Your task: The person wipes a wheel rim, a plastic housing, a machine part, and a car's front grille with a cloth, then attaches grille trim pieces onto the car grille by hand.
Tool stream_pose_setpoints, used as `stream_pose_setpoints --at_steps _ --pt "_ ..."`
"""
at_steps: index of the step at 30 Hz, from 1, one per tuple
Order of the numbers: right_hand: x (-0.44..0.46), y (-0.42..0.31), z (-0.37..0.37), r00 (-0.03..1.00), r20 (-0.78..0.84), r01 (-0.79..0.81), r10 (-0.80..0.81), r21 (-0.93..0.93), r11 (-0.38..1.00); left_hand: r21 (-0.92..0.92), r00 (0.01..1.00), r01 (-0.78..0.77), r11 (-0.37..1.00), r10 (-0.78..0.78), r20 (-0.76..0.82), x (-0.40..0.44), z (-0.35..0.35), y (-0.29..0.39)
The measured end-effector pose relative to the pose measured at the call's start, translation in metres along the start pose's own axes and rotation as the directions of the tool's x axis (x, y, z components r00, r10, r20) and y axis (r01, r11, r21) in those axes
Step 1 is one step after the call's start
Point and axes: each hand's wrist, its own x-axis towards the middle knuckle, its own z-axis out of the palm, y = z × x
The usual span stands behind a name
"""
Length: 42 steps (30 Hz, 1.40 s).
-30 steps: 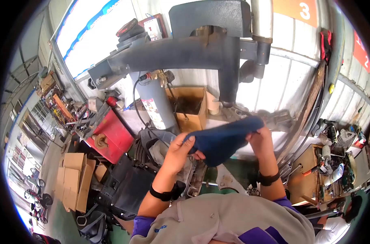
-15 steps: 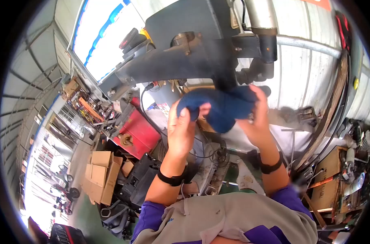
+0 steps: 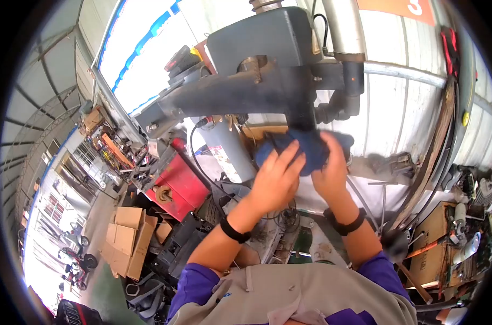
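Note:
A dark blue cloth [image 3: 305,153], bunched up, is between my hands just below the black metal post of a machine arm [image 3: 230,89]. My left hand [image 3: 278,181] lies over its near left side, fingers bent against it. On the right, my right hand [image 3: 331,173] grips the cloth with the thumb and fingers wrapped round its edge. The upper edge of the cloth meets the lower end of the post; whether it touches cannot be made out. Part of the cloth is hidden behind my fingers.
A grey cylinder [image 3: 228,151] with a label stands behind my left hand. To the left are a red metal box [image 3: 178,181] and cardboard boxes [image 3: 128,238]. A T-shaped bar [image 3: 384,200] leans at right, near a tool-filled bench [image 3: 433,244].
The cloth was stretched out between my hands and is now bunched more tightly. My left hand has moved right and down, closer to my right hand, and turned its back upward.

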Motion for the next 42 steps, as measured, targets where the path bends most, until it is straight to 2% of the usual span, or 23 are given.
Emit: stream_pose_setpoints --at_steps 1,2,4,7,10,11,14,17,18,19,20,22,23,24,26,29,32,36,40,42 --pt "0.013 -0.004 0.001 0.993 -0.083 0.090 -0.087 0.031 0.995 -0.010 0.999 -0.017 1.000 0.017 -0.050 0.010 -0.009 -0.005" --pt "0.027 -0.014 -0.001 0.984 -0.099 0.153 -0.149 0.040 0.987 -0.018 0.994 -0.036 0.999 0.034 -0.100 0.022 -0.017 -0.009" --pt "0.053 -0.036 -0.006 0.985 0.013 0.170 -0.170 -0.028 0.985 -0.052 0.990 0.023 0.998 -0.030 -0.136 0.042 -0.028 -0.013" --pt "0.053 -0.033 0.013 0.998 0.023 0.068 -0.066 -0.102 0.992 -0.109 0.969 0.119 0.987 -0.140 -0.203 0.045 -0.013 -0.014" --pt "0.025 -0.012 0.024 0.995 -0.017 0.099 -0.103 -0.167 0.981 -0.085 0.963 0.175 0.981 -0.188 -0.191 0.021 0.013 -0.009" --pt "0.009 -0.007 0.023 1.000 0.020 0.019 -0.016 -0.130 0.991 -0.096 0.957 0.194 0.976 -0.210 -0.198 0.011 0.021 -0.006" --pt "-0.016 0.002 0.021 0.987 0.008 0.160 -0.163 -0.219 0.963 -0.192 0.946 0.259 0.947 -0.289 -0.149 -0.022 0.043 0.001" --pt "-0.018 -0.004 0.018 0.988 -0.035 0.145 -0.153 -0.171 0.975 -0.281 0.934 0.314 0.907 -0.348 -0.079 -0.038 0.044 0.007" --pt "-0.017 -0.007 0.016 0.989 -0.048 0.129 -0.137 -0.142 0.981 -0.291 0.932 0.321 0.901 -0.355 -0.069 -0.037 0.041 0.008" --pt "-0.016 -0.008 0.013 0.999 -0.014 0.034 -0.036 -0.137 0.990 -0.306 0.941 0.291 0.907 -0.328 -0.078 -0.030 0.033 0.010" --pt "-0.007 -0.010 0.006 0.999 0.021 0.040 -0.038 -0.102 0.994 -0.278 0.948 0.250 0.928 -0.292 -0.123 -0.019 0.024 0.010" --pt "0.025 -0.021 0.001 0.987 -0.018 0.154 -0.157 -0.115 0.981 -0.216 0.955 0.171 0.961 -0.215 -0.203 0.008 0.006 0.005" --pt "0.038 -0.027 -0.001 0.991 0.028 0.136 -0.133 -0.143 0.980 -0.201 0.960 0.163 0.966 -0.202 -0.196 0.020 -0.001 0.002" --pt "0.048 -0.029 0.004 0.994 0.033 0.106 -0.104 -0.076 0.991 -0.199 0.949 0.207 0.958 -0.245 -0.196 0.031 -0.003 0.001" --pt "0.046 -0.025 0.019 0.997 0.060 0.069 -0.058 -0.201 0.977 -0.140 0.939 0.273 0.952 -0.295 -0.178 0.045 -0.004 -0.001" --pt "0.030 -0.010 0.036 0.996 -0.024 0.081 -0.089 -0.214 0.974 -0.071 0.927 0.325 0.943 -0.332 -0.176 0.044 0.009 0.001" --pt "0.018 -0.003 0.035 0.991 -0.042 0.114 -0.129 -0.260 0.959 -0.013 0.924 0.348 0.938 -0.345 -0.164 0.034 0.020 0.009" --pt "-0.009 0.010 0.039 0.983 -0.090 0.146 -0.162 -0.168 0.975 -0.168 0.898 0.402 0.900 -0.424 -0.119 -0.001 0.038 0.011" --pt "-0.042 0.003 0.022 0.997 0.074 -0.012 0.019 -0.097 0.995 -0.297 0.847 0.511 0.807 -0.531 0.014 -0.030 0.040 0.024" --pt "-0.035 0.000 0.017 0.999 -0.022 0.024 -0.025 -0.071 0.997 -0.237 0.916 0.364 0.901 -0.393 -0.087 -0.023 0.035 0.019"
